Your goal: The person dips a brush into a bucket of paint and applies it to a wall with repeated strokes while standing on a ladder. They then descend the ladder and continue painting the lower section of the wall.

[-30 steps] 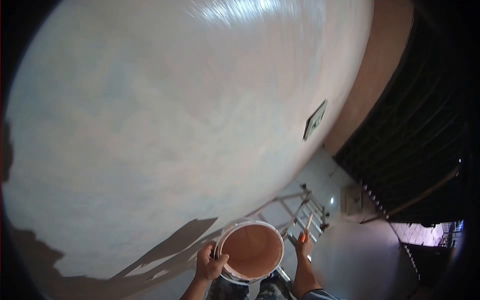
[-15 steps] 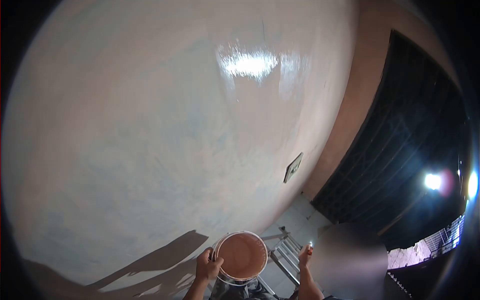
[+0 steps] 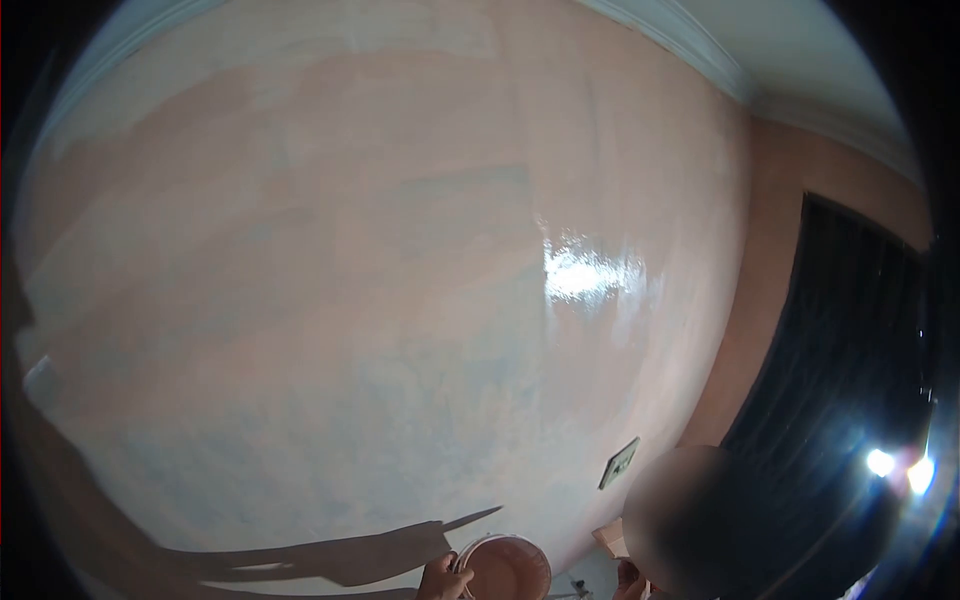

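Low in the view, my left hand (image 3: 440,579) is closed on the rim of a round bucket (image 3: 507,570) of pinkish paint. The bottom of the bucket is cut off by the frame edge. To its right, my right hand (image 3: 628,580) has its fingers curled, partly hidden at the edge of a blurred patch. A flat pinkish-tan tool (image 3: 611,538) sticks up from that hand; I cannot tell its exact kind. In front stands a large wall (image 3: 330,330) with uneven pink and grey-blue patches and a wet, shiny area (image 3: 590,275) right of centre.
A switch plate (image 3: 619,463) sits low on the wall's right side. Beyond the corner hangs a dark ribbed shutter (image 3: 850,330), with bright lamps (image 3: 881,462) showing against it. White moulding (image 3: 690,40) runs along the ceiling. Dark shadows (image 3: 300,560) fall across the lower wall.
The view has tilted up, bringing the ceiling moulding in and dropping the bucket and both hands toward the bottom edge. The ladder is mostly out of sight. The flat tool now shows above my right hand.
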Motion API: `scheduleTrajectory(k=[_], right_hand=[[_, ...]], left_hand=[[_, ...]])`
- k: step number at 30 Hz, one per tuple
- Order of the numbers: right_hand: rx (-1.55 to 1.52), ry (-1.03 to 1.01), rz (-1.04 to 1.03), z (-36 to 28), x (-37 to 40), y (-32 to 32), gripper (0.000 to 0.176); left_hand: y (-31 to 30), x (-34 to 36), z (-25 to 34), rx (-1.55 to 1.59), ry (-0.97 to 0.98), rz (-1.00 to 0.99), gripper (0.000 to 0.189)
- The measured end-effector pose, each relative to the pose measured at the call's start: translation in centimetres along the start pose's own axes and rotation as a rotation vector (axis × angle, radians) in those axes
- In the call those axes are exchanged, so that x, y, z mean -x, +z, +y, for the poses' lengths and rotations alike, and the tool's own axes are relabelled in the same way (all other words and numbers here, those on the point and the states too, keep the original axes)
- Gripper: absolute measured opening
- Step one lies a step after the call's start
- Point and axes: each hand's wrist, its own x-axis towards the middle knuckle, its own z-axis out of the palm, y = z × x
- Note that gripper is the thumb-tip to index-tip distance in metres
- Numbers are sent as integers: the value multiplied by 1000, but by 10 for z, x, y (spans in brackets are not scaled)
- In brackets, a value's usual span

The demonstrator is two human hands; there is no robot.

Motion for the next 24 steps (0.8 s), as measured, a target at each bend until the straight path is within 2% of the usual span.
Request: scheduleTrajectory(k=[2,4,5,7,8,10,12,14,16,18,19,20,23,24], right_hand=[[1,0,-26,-24,7,38,21],[50,-6,-100,-40,13,61,21],[48,-5,-107,-39,12,65,21],[-79,37,-274,-37,8,76,24],[-77,36,-274,-38,9,80,24],[-145,210,-295,-45,24,98,24],[-157,270,-279,-40,33,105,25],[83,250,-357,-44,51,118,27],[185,208,-372,-51,70,128,28],[272,198,-367,-57,75,133,29],[341,138,-406,-64,82,139,30],[352,105,-435,-65,84,139,31],[429,37,-539,-79,93,147,25],[469,34,-559,-80,96,150,24]], left_hand=[[-1,-8,-8,-75,26,20,23],[-2,-13,-20,-199,300,45,26],[-1,-13,-26,-197,302,53,26],[1,-10,-24,-54,208,43,27],[2,-12,-27,-53,208,41,27],[5,-15,-32,-291,355,146,26],[7,-15,-27,-307,289,147,25],[5,-9,-18,-326,214,144,24],[5,-2,-15,-205,139,122,22],[19,-14,-40,14,33,112,27],[14,3,-17,-75,90,198,27],[12,13,-4,-65,83,199,28],[13,20,3,-49,91,203,25],[17,17,-6,73,113,195,20]])
